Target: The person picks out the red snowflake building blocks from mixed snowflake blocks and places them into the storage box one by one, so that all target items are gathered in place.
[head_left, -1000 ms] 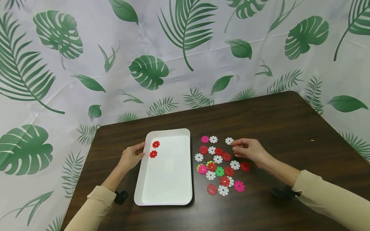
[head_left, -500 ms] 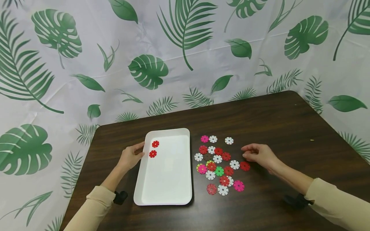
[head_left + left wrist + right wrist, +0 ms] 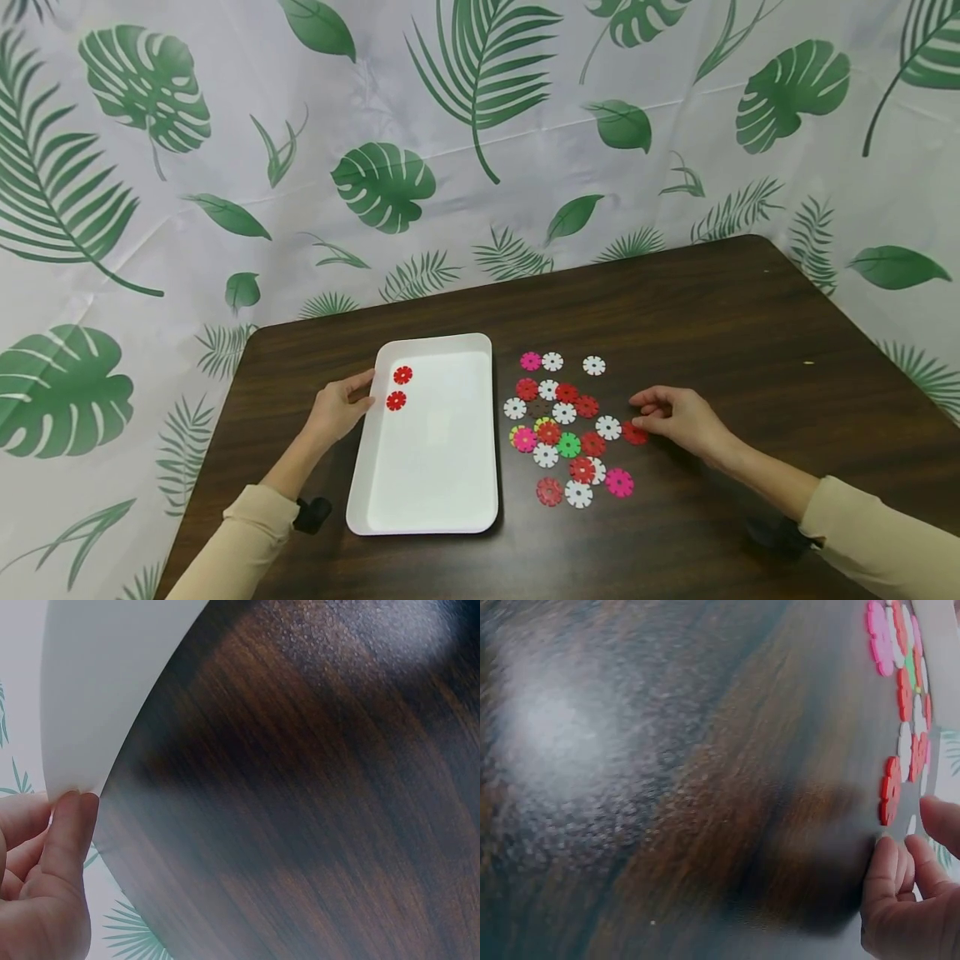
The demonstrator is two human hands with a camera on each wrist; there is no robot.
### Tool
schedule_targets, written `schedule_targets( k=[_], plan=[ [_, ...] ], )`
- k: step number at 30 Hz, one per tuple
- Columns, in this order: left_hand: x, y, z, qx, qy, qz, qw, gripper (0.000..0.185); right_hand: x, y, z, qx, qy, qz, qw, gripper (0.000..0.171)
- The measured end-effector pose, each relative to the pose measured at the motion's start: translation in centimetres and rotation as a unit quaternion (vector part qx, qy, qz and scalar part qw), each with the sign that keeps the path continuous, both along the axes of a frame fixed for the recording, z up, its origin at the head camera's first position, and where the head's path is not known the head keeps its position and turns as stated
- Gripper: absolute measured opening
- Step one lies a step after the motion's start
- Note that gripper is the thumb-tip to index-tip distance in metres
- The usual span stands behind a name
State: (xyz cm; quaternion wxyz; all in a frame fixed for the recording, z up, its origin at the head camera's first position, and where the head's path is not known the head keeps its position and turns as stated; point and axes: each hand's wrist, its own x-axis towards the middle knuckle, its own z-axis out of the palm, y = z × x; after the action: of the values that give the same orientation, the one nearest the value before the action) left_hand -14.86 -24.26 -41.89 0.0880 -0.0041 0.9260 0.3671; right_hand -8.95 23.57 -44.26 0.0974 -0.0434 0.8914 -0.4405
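In the head view, my left hand (image 3: 333,412) holds the left side of a white tray (image 3: 431,527), fingertips at its rim. The left wrist view shows thumb and finger at the edge of the tray (image 3: 105,690). Two red notched discs (image 3: 396,401) lie inside, near its upper left. My right hand (image 3: 686,421) is beside the right end of a loose spread of notched plastic discs, partly covering a red disc (image 3: 633,432). In the right wrist view its fingers (image 3: 883,874) are loosely bent, holding nothing, just short of the red disc (image 3: 890,791).
Several white, red, pink and green discs, such as a green disc (image 3: 569,445) and a white disc (image 3: 594,365), lie right of the tray, some overlapping. The dark wooden table (image 3: 697,308) meets a leaf-patterned cloth (image 3: 525,200) at the back.
My right hand has moved back from the upper white disc, to the right and towards me, to the red disc at the spread's right end. My left hand has stayed at the tray.
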Motion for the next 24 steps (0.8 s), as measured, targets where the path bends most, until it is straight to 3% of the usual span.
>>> schedule_targets(
  k=[8,24],
  plan=[
    [-0.01,-0.06,0.0,0.003,-0.002,-0.001,1.0,0.049,0.48,-0.52,-0.02,0.059,0.068,0.034,0.995,0.029],
    [-0.02,-0.15,-0.13,0.002,-0.002,-0.006,1.0,0.049,0.6,-0.81,-0.5,0.103,0.115,0.054,0.987,0.023]
  ],
)
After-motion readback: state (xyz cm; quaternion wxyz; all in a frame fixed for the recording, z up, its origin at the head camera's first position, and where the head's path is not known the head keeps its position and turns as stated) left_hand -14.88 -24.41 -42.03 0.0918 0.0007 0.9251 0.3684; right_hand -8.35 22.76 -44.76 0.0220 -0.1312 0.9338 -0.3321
